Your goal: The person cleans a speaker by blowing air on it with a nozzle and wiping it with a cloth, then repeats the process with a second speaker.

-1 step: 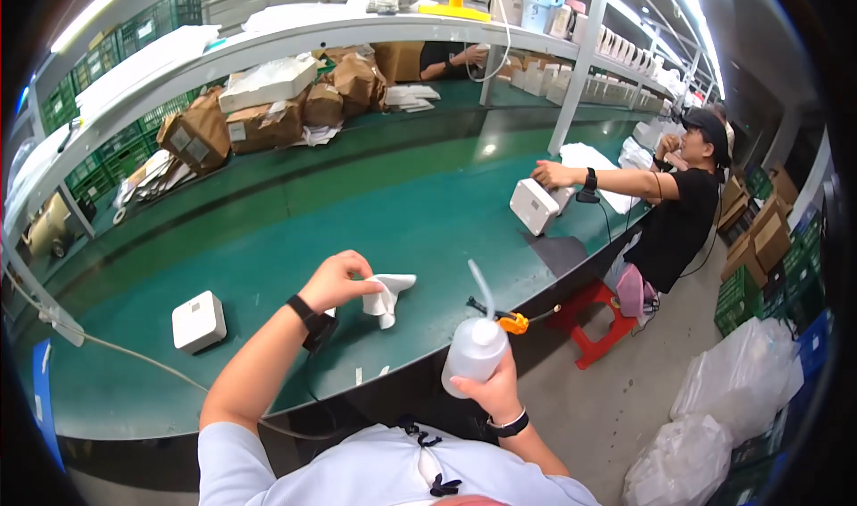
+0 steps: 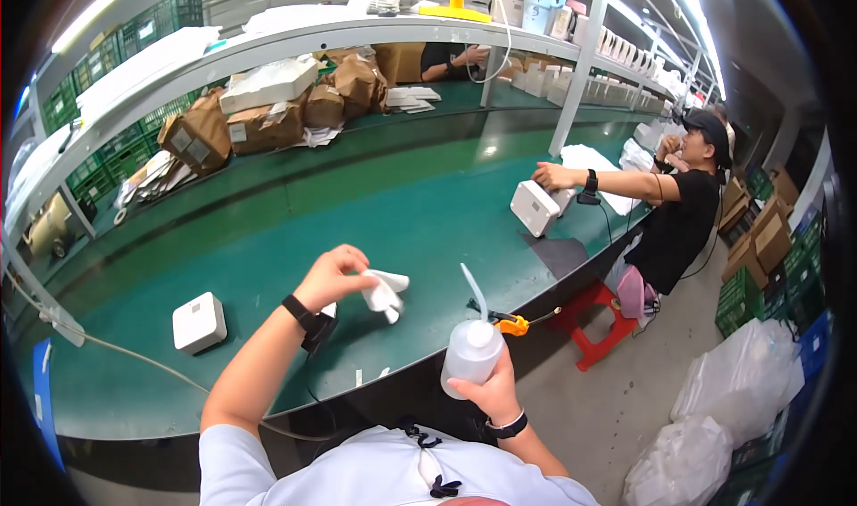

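Above the green bench, my left hand (image 2: 336, 279) pinches a small white cloth (image 2: 386, 299) between thumb and fingers, and the cloth hangs loosely to the right. My right hand (image 2: 494, 388) is wrapped round a translucent squeeze bottle (image 2: 470, 359) at the bench's front edge. A thin bent spout tube (image 2: 473, 290) rises from its cap, and the bottle is roughly upright. To the left of my left arm, a white square box-shaped device (image 2: 199, 323) lies on the bench. Just behind the bottle sits an orange-and-black tool (image 2: 512, 325), partly covered.
A co-worker (image 2: 683, 211) on the right grips white devices (image 2: 535, 208) on the bench. Brown paper-wrapped parcels (image 2: 268, 124) line the far side under a shelf (image 2: 357, 31). A cable (image 2: 161, 363) crosses the front left. A red stool (image 2: 589, 327) and plastic bags (image 2: 736, 381) stand right.
My left hand has shifted slightly left and up, and the cloth has swung and changed its folds. The bottle's spout tube leans a little further left.
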Available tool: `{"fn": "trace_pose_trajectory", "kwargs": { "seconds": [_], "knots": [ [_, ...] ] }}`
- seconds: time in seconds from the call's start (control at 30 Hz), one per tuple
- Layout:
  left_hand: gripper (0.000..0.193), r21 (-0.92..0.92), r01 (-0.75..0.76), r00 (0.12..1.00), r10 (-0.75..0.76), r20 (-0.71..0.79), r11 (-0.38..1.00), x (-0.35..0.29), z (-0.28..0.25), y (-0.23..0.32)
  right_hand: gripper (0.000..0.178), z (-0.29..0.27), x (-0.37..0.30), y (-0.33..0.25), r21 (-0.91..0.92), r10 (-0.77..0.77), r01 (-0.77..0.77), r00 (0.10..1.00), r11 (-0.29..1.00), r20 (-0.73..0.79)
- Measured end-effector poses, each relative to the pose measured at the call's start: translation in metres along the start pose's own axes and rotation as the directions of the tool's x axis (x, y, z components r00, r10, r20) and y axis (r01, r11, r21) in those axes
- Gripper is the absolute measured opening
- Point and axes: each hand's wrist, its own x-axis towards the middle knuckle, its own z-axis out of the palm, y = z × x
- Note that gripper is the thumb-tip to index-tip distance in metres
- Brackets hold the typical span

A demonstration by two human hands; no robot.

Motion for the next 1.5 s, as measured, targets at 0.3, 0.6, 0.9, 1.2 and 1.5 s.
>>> {"fn": "trace_pose_trajectory", "kwargs": {
  "seconds": [0.3,0.6,0.9,1.2,1.5],
  "knots": [
    [0.008,-0.739,-0.112,0.979,-0.055,-0.198,0.664,-0.017,0.005,-0.017,0.084,0.004,-0.002,0.023,-0.144,0.066,-0.049,0.99,0.988,0.121],
    [0.034,-0.799,-0.028,0.947,-0.24,-0.214,0.601,-0.019,0.04,-0.043,0.078,0.011,-0.009,-0.004,-0.254,0.049,-0.039,0.998,0.966,0.033],
    [0.056,-0.704,-0.068,0.94,-0.19,-0.282,0.707,-0.02,0.049,-0.053,0.072,0.033,-0.024,-0.036,-0.617,0.13,-0.024,0.983,0.786,0.127],
    [0.065,-0.668,-0.047,0.964,-0.141,-0.224,0.743,-0.03,0.056,-0.044,0.07,0.05,-0.011,-0.047,-0.729,0.187,-0.043,0.975,0.683,0.117],
    [0.07,-0.633,-0.039,0.967,-0.131,-0.22,0.773,-0.026,0.054,-0.044,0.072,0.056,-0.01,-0.042,-0.73,0.173,-0.048,0.98,0.682,0.097]
  ]
}}
